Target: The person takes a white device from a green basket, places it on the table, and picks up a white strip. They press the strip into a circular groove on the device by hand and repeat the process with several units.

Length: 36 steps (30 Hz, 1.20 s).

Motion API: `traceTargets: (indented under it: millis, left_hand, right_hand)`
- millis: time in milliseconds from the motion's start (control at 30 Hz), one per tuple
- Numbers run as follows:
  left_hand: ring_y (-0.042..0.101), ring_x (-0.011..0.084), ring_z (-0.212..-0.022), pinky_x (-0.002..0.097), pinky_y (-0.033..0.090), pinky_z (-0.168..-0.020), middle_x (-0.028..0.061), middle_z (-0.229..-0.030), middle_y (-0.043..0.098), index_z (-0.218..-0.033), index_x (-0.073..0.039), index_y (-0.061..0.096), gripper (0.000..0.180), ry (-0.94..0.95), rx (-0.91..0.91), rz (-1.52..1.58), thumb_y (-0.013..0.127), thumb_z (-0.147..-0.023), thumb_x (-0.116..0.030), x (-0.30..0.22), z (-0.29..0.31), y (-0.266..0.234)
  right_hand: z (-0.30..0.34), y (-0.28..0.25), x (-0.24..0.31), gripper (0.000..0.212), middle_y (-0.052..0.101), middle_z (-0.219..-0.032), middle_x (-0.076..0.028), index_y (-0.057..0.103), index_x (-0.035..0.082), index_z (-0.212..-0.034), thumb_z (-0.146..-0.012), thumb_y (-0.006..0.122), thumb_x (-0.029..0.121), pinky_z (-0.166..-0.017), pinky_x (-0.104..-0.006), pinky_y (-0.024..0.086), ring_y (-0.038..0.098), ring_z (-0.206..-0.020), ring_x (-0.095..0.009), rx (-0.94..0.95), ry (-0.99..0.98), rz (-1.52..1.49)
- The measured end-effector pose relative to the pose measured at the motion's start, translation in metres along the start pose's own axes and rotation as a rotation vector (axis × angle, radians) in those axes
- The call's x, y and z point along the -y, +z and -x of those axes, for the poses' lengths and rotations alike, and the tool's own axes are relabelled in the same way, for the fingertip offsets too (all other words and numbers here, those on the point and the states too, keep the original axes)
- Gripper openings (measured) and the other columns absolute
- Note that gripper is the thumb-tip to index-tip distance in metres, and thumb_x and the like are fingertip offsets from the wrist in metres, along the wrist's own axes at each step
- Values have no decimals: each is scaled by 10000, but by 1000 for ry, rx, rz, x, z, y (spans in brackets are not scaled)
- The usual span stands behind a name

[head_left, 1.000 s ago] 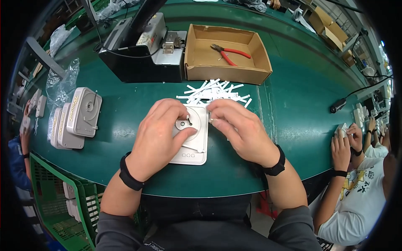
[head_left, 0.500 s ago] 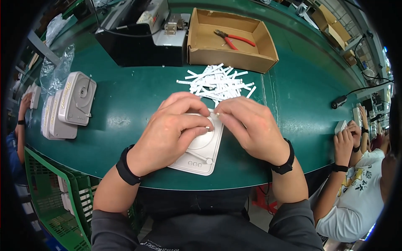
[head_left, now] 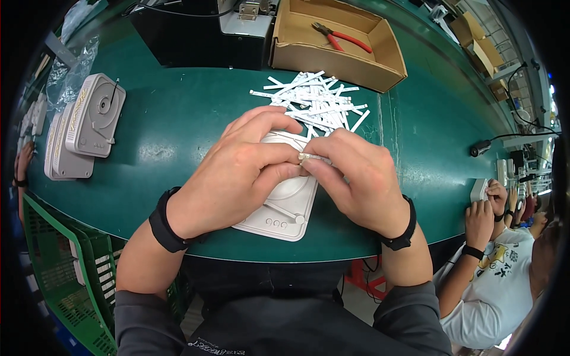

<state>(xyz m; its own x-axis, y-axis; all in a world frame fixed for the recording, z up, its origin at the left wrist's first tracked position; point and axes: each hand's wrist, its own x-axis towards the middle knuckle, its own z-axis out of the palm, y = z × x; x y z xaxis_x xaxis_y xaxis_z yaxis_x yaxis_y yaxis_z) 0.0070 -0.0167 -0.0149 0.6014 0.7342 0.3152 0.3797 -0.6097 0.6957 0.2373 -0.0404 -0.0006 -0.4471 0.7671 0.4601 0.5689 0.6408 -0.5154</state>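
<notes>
Head view: both hands are working over a white moulded plate (head_left: 279, 207) lying on the green bench (head_left: 178, 130) at its near edge. Left hand (head_left: 237, 172) and right hand (head_left: 356, 178) are jointly pinching a small pale strip (head_left: 313, 158) (fingertips touching). Keeping the pinch low and the plate flat looks advisable. Behind, a cardboard box (head_left: 350, 62) is holding red-handled pliers (head_left: 344, 37); white strips (head_left: 314, 104) are lying loose before it.

Upper half of the white plastic casing (head_left: 284, 207) hidden under both hands; small strip (head_left: 313, 158) pinched between fingertips too tiny to identify; black device (head_left: 196, 35) cropped at top edge
</notes>
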Motion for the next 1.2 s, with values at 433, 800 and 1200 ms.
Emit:
traceTargets:
  millis: [433,800,1200]
  left_hand:
    - [638,328,-1208,414,507,-1023,126,-1279,681,-954,-29,756,115,-167,23,206,766,-950,-143,-3,-4,-4]
    - [601,323,-1231,402,484,-1035,119,-1325,625,-1006,-40,704,109,-172,71,209,719,-997,-147,-4,-4,-3]
    - [603,321,-1235,402,484,-1037,120,-1327,629,-1005,-43,711,106,-180,75,218,717,-996,-148,-5,-4,-4]
  right_hand:
    - [9,4,5,112,707,-863,-123,694,-1,-1001,-926,764,44,-626,-372,548,704,-719,-295,27,140,-37]
    - [8,-18,-1,85,736,-855,-135,744,-9,-990,-939,759,58,-675,-357,559,715,-736,-286,118,234,-168]
    - [7,-13,-8,103,748,-867,-131,760,-7,-996,-909,773,47,-664,-353,562,717,-740,-283,117,158,-231]
